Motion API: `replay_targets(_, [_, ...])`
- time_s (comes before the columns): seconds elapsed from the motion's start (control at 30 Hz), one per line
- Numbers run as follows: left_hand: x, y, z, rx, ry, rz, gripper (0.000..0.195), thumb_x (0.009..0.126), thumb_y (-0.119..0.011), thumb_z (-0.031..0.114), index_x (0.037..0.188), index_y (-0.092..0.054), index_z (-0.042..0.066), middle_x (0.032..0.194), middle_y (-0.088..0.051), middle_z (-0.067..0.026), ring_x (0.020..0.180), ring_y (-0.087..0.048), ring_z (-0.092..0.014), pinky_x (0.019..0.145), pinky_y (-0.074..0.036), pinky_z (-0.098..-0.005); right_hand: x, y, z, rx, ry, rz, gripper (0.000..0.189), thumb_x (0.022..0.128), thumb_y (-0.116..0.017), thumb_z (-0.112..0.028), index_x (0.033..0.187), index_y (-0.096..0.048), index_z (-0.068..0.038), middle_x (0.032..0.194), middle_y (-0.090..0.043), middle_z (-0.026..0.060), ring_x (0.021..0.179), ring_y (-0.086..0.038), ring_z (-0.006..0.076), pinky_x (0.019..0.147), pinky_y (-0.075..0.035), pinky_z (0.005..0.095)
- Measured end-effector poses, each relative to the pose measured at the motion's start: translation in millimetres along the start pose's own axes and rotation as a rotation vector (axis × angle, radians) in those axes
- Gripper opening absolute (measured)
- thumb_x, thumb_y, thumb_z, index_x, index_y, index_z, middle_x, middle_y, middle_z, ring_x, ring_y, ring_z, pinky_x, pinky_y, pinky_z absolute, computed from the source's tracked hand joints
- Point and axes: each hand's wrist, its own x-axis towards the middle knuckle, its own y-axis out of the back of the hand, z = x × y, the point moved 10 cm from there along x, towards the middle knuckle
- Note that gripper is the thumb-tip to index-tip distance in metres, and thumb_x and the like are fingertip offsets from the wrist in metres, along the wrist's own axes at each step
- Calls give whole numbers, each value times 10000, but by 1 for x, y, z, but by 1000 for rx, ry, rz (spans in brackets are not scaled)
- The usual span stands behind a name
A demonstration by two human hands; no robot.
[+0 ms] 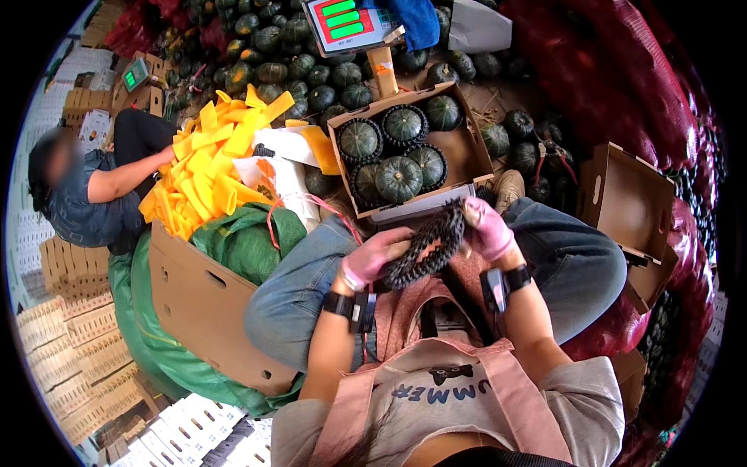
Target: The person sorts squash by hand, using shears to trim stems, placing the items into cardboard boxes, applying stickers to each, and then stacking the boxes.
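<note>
Between both hands I hold a black foam mesh sleeve (429,248), stretched sideways above my lap. My left hand (378,254), in a pink fingerless-looking glove, grips its left end. Gloved the same way, my right hand (489,229) pinches the upper right end. Just beyond them stands an open cardboard box (483,154) with several green squashes; black sleeves surround some, such as the squash at the back left (359,140). Another squash (399,179) rests on top of the others at the front. The box's right part shows bare cardboard.
A digital scale display (350,26) rises behind the box. Loose squashes (347,75) are heaped beyond. Yellow foam sleeves (204,175) pile up at left, beside a seated person (87,192). Red-handled pruners (551,154) lie on squashes at right, near empty cartons (627,204) and red mesh sacks (607,76).
</note>
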Motion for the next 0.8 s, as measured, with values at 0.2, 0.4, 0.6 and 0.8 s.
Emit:
replay_targets(0.2, [52,94,53,773,-266,686,194,811,-696,167,865,-615,0,882,-647,-110,769,-588,-158,699,-477,-314,48,104,11,-730,236,428,271,963,-470,-241,1135,-548,-46,877,-577,9,700,-524,91,612,-458,233])
replay_targets(0.4, [92,140,-2,361,-251,609,182,897,-616,176,957,-556,15,848,-547,19,809,-455,-79,768,-418,-236,89,112,9,-965,349,520,302,920,-519,-254,1176,-494,-96,949,-596,184,862,-567,343,774,-459,422])
replay_targets(0.6, [111,117,-1,402,-314,737,276,921,-580,282,998,-545,20,886,-545,10,853,-458,-89,800,-405,-249,78,103,-57,-1226,507,561,197,905,-518,-161,1068,-529,-51,923,-573,238,887,-539,431,773,-457,416])
replay_targets(0.8, [118,135,-17,367,-317,838,225,906,-607,232,966,-566,19,883,-557,14,828,-470,-82,776,-410,-240,98,121,-76,-1209,566,664,184,880,-577,-131,1024,-574,-17,859,-605,213,814,-595,383,730,-482,341])
